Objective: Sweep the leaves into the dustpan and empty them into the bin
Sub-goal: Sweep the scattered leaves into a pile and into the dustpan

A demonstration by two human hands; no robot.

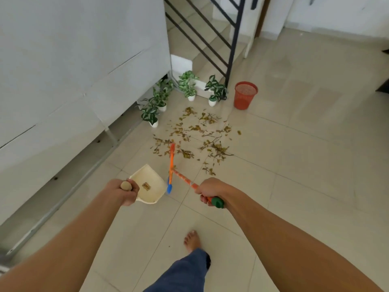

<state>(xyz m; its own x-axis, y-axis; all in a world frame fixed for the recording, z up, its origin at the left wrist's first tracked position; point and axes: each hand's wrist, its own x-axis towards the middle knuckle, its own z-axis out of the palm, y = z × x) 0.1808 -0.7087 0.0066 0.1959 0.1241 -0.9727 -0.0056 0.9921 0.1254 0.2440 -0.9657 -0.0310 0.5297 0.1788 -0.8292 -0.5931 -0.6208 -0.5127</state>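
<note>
The left hand (126, 191) is gripping the cream dustpan (150, 182) by its handle, the right hand (207, 191) clasping the orange broom (183, 178); dry leaves (195, 133) are lying scattered near the red bin (245, 95), so short strokes gathering them toward it are probably suiting best

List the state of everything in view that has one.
Leaves: scattered, unswept.
Bin: upright beyond the leaves.
Dustpan: held, no leaves inside.
Broom: held, head by the nearest leaves.
Left grip: holds the dustpan handle.
Right grip: holds the broom handle.
Plants: potted, upright.
</note>
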